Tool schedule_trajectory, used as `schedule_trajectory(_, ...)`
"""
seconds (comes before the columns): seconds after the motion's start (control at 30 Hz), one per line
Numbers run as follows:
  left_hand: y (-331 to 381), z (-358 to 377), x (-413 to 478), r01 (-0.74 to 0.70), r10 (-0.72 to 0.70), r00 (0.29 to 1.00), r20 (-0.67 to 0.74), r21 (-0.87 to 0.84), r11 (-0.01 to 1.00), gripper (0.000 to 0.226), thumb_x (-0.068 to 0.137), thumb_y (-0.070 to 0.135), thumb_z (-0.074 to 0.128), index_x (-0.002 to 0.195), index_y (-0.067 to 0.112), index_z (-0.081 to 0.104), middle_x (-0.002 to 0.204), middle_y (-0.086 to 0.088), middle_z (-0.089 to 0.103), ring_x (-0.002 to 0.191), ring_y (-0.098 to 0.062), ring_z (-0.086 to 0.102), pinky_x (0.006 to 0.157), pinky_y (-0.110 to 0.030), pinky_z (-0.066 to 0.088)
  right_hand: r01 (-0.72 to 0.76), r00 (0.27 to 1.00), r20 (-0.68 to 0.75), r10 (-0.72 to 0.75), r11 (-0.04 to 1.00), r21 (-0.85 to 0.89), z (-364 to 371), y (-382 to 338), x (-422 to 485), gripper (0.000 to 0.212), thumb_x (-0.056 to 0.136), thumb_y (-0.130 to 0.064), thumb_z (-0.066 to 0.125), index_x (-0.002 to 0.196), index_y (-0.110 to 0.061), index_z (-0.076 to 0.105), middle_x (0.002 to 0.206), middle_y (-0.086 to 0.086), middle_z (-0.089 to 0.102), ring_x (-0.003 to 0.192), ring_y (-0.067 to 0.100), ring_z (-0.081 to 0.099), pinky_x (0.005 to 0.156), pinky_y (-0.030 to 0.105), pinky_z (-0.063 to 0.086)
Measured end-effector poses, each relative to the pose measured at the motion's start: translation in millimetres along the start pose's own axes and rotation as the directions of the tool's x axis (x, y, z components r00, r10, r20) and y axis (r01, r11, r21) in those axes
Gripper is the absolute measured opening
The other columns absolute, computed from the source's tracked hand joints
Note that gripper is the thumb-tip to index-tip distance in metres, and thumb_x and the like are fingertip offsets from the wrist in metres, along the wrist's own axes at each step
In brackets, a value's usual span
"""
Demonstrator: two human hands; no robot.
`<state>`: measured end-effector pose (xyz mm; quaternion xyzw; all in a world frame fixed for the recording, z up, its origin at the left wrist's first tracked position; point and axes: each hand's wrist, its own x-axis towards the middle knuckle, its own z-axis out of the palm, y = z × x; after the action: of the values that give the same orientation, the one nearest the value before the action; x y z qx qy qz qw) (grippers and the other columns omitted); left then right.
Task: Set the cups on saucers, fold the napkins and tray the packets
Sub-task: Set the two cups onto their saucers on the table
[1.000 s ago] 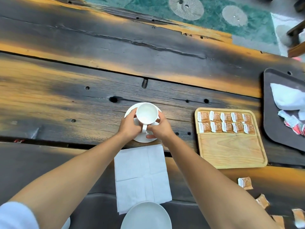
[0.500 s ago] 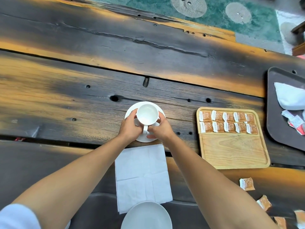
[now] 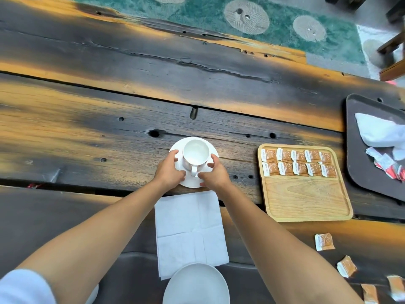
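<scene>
**Q:** What surface and room are shown?
**A:** A bench [image 3: 87, 128] of dark, scorched planks with orange grain, knots and bored holes. Beyond its far edge lies a green rug [image 3: 197, 14] with pale round motifs.

**Q:** Where is the cup, and how does it look?
**A:** The cup [image 3: 195, 153] is white, upright and empty, with its handle toward the person. It stands on a white saucer [image 3: 214, 150] near the bench's middle.

**Q:** And the hands?
**A:** The left hand [image 3: 168, 170] grips the saucer's left rim and the right hand [image 3: 215, 175] its right rim. The fingers are curled on either side of the cup.

**Q:** What else lies on the bench?
**A:** A creased white napkin [image 3: 190, 229] lies open and flat just nearer than the saucer. A second saucer [image 3: 196, 284] overlaps its near edge in view. To the right, a wooden tray [image 3: 306, 198] carries ten orange packets [image 3: 299, 162] in two rows along its far end. Loose packets [image 3: 324, 242] lie toward the near right corner. At the right edge, a dark tray [image 3: 359, 172] holds crumpled white paper [image 3: 379, 130].
</scene>
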<state>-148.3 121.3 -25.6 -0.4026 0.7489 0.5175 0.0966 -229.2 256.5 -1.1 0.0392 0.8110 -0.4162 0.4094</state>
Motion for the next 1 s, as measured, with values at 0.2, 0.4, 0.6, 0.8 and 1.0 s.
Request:
schedule_trajectory(0.2,-9,-14,-36,-0.017,0.014,0.999,0.031,0.104,0.994,0.028,0.081,0.006,0.062,0.106,0.016,0.060,0.102,-0.004,0.065,0.087,-0.025,0.064,0.068,-0.036,0.057,0.018,0.996,-0.088,-0.033,0.986,-0.168,-9,4,-34,0.065,0.082,-0.009,0.064,0.143,-0.013,0.043,0.131,0.011,0.057,0.115,0.033,0.062,0.094,0.048,0.055)
schedule_trajectory(0.4,-4,-22,-101,-0.105,0.095,0.994,0.051,0.271,0.957,0.015,0.080,0.010,0.062,0.085,0.024,0.065,0.085,0.004,0.068,0.083,-0.020,0.066,0.069,-0.026,0.051,0.183,0.976,-0.044,-0.216,0.905,-0.385,-15,8,-98,0.042,0.086,-0.012,0.060,0.128,-0.013,0.059,0.118,0.007,0.067,0.103,0.023,0.062,0.076,0.023,0.046)
schedule_trajectory(0.6,-12,-2,-192,-0.032,0.018,0.995,0.096,0.155,0.987,0.013,0.084,0.010,0.060,0.095,0.016,0.064,0.085,-0.005,0.067,0.070,-0.019,0.063,0.055,-0.026,0.054,0.319,0.947,0.120,-0.298,0.830,-0.458,-14,37,-162,0.038,0.086,-0.009,0.061,0.124,-0.009,0.061,0.117,0.009,0.067,0.098,0.023,0.060,0.080,0.031,0.052)
schedule_trajectory(0.8,-52,28,-285,0.043,-0.043,0.999,0.003,0.117,0.992,0.016,0.084,0.012,0.060,0.097,0.016,0.067,0.085,-0.003,0.066,0.068,-0.020,0.063,0.060,-0.028,0.055,0.433,0.901,0.288,-0.325,0.730,-0.529,5,88,-212,0.039,0.082,-0.009,0.060,0.122,-0.011,0.063,0.114,0.009,0.069,0.101,0.029,0.065,0.086,0.038,0.056)
schedule_trajectory(1.0,-124,49,-355,0.181,-0.177,0.979,-0.101,0.036,0.983,0.012,0.083,0.015,0.058,0.085,0.021,0.069,0.085,0.003,0.066,0.078,-0.023,0.062,0.070,-0.030,0.053,0.534,0.830,0.486,-0.275,0.646,-0.546,46,136,-251,0.038,0.085,-0.008,0.059,0.123,-0.006,0.062,0.113,0.013,0.071,0.104,0.036,0.067,0.093,0.042,0.055)
